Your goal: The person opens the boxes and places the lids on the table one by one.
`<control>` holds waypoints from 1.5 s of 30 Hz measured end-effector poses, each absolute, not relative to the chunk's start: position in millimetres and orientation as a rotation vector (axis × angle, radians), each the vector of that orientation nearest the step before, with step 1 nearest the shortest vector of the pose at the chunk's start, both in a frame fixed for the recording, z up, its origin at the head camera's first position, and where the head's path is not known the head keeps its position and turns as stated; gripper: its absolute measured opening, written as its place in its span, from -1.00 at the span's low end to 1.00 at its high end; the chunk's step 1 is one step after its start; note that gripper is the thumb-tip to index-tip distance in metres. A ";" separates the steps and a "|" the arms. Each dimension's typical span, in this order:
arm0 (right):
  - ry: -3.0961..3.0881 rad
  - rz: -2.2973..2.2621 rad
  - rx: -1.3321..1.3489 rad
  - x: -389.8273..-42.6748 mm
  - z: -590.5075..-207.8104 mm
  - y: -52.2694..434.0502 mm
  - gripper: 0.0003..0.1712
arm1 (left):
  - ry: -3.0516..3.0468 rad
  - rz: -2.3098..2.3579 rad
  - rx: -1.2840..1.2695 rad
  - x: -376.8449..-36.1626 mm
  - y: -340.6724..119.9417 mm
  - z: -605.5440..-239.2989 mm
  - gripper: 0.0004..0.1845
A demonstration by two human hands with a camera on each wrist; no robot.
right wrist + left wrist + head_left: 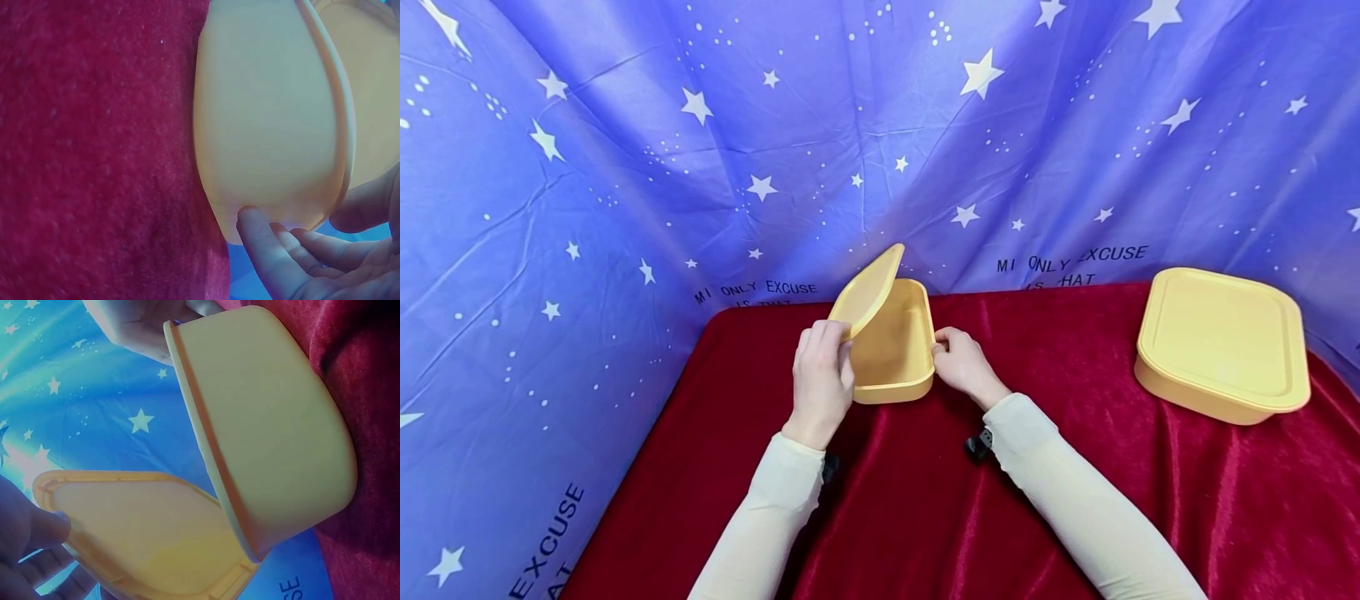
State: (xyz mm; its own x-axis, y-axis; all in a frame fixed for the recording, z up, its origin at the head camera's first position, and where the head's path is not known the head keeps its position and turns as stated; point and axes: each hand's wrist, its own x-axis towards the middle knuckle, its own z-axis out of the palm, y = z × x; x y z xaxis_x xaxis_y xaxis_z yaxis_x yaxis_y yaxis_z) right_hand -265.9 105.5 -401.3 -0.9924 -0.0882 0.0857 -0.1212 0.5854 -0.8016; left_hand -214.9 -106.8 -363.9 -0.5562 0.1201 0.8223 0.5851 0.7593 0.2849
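A yellow plastic food container (895,393) stands uncovered on the red cloth, its inside bare. My left hand (820,375) pinches the near edge of its yellow lid (867,292), thumb on one face and fingers on the other. The lid is tilted up over the container's left side, its far corner raised; the left wrist view shows the ridged underside of the lid (137,531). At the container's right wall, my right hand (964,365) grips the side. In the right wrist view, its thumb is at the rim and a fingertip (251,217) presses the outer wall.
A second, larger yellow container (1225,342) with its lid on sits at the right of the red cloth (1037,350). Blue curtains (820,108) with white stars hang close behind the table and along its left side.
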 end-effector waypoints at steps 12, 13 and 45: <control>-2.766 1.388 0.188 -266.3 -402.2 106.2 -0.67 | -2.074 -0.771 -0.490 -216.1 -110.4 -362.9 -0.88; -2.765 1.388 0.188 -266.3 -402.2 106.2 -0.67 | -2.071 -0.776 -0.489 -216.3 -110.6 -362.8 -0.87; -2.766 1.398 0.188 -265.9 -402.0 105.6 -0.66 | -1.977 -0.879 -0.365 -218.7 -116.4 -361.4 -0.84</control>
